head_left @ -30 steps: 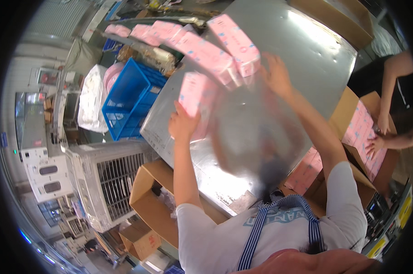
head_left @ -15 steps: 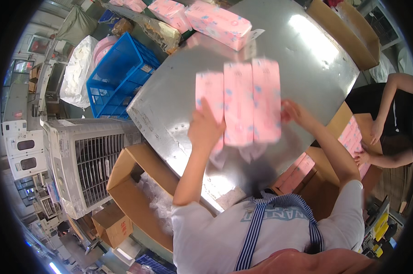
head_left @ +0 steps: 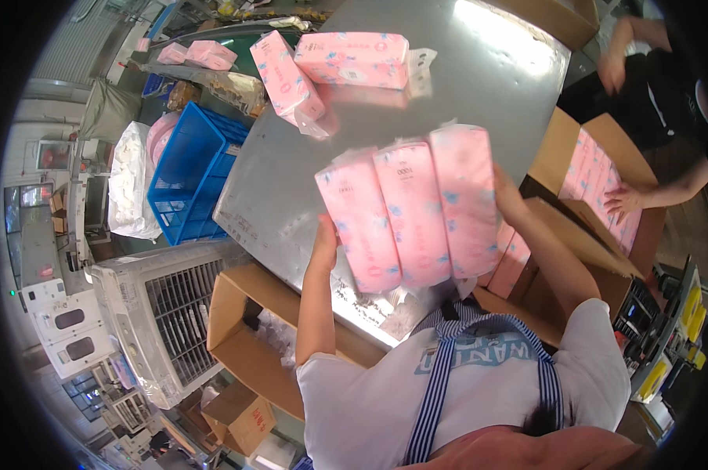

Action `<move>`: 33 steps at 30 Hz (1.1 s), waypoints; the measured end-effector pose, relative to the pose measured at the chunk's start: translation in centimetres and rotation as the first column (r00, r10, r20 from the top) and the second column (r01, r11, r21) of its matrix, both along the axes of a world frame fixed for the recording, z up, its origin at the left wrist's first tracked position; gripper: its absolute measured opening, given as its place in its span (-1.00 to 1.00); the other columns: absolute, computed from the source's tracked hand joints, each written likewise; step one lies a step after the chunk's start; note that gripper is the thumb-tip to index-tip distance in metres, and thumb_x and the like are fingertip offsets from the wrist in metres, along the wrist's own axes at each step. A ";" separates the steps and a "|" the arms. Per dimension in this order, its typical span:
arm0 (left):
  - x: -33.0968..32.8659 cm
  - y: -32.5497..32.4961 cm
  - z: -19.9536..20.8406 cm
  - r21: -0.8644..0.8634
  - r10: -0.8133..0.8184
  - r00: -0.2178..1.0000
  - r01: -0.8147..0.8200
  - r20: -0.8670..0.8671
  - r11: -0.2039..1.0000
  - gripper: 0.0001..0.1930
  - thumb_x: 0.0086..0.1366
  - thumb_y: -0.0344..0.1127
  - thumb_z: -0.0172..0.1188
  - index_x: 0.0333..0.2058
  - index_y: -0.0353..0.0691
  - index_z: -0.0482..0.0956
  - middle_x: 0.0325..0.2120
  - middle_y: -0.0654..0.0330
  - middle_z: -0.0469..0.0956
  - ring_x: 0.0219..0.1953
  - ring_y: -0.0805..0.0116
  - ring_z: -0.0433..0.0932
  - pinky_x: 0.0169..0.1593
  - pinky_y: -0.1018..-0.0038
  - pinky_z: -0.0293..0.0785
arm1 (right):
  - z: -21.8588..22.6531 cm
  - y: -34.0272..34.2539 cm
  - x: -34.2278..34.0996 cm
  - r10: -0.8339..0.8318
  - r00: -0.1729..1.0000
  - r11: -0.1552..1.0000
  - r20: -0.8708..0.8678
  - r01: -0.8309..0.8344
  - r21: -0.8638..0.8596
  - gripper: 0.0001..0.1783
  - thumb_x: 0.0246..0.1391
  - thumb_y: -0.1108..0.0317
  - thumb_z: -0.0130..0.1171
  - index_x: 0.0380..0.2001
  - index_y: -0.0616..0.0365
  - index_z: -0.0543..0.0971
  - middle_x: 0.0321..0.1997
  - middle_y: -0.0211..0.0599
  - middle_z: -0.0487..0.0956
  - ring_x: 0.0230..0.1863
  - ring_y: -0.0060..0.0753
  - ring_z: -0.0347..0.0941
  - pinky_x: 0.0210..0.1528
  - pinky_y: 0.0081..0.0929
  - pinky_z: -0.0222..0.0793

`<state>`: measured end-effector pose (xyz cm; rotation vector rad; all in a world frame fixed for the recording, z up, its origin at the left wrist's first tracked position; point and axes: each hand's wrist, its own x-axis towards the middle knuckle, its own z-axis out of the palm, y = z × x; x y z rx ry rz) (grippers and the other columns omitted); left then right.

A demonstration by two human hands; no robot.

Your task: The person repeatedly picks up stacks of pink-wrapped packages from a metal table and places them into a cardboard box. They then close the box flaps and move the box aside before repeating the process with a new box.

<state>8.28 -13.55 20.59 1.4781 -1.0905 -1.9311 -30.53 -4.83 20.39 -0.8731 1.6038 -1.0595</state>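
Observation:
Three pink soft tissue packs (head_left: 410,215) with blue prints stand side by side in a row above the metal table (head_left: 464,102). Against the row's left side presses my left hand (head_left: 325,244), while my right hand (head_left: 508,196) grips the opposite side, its fingers partly hidden behind the last pack. The row is tilted and squeezed between both hands. Farther back on the table lie two more packs: one lengthwise (head_left: 352,59) with a loose clear wrapper end, and one slanted (head_left: 286,78) touching it.
At right, an open carton (head_left: 558,294) holds some pink packs; beside it a co-worker's hand (head_left: 623,202) rests on packs in another carton (head_left: 644,168). To the left are a blue crate (head_left: 183,176), a slatted grey machine (head_left: 170,313) and a carton (head_left: 252,364) with clear plastic.
The three packs have come nearer my body and tilted. My left hand has shifted from the front of the left pack to its outer side. The co-worker's other hand has lifted away from the carton.

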 end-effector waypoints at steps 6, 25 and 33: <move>-3.5 7.2 4.7 0.182 0.182 0.755 -0.084 -0.630 0.980 -0.34 0.36 0.14 -0.19 0.28 -0.16 0.07 0.22 0.16 0.21 0.21 0.20 0.26 0.23 0.23 0.24 | 7.6 8.5 1.5 -0.072 0.903 0.917 0.424 0.227 -0.327 -0.41 0.33 0.05 -0.26 0.27 0.19 0.12 0.23 -0.22 0.30 0.22 -0.39 0.24 0.25 -0.44 0.13; -36.8 24.5 -6.2 0.610 -0.559 0.823 0.396 0.095 0.686 -0.64 0.25 -0.08 0.15 -0.03 -0.05 0.44 -0.15 0.19 0.49 -0.22 0.38 0.42 -0.15 0.37 0.42 | 2.5 43.9 -14.4 -0.829 0.513 0.507 -0.225 0.858 0.086 -0.58 0.20 0.27 -0.04 0.08 0.24 0.33 0.09 -0.17 0.39 0.07 -0.26 0.37 0.09 -0.41 0.26; -39.7 29.4 -12.2 -0.357 -0.710 0.174 0.927 0.683 -0.116 -0.55 0.18 -0.14 0.11 0.05 -0.10 0.40 0.19 -0.03 0.22 0.20 0.08 0.25 0.16 0.17 0.26 | -7.5 37.8 -15.9 0.497 0.700 0.624 -0.513 0.123 0.771 -0.60 0.03 0.24 0.05 -0.13 0.32 0.44 0.00 0.11 0.44 0.04 -0.02 0.39 0.02 -0.15 0.36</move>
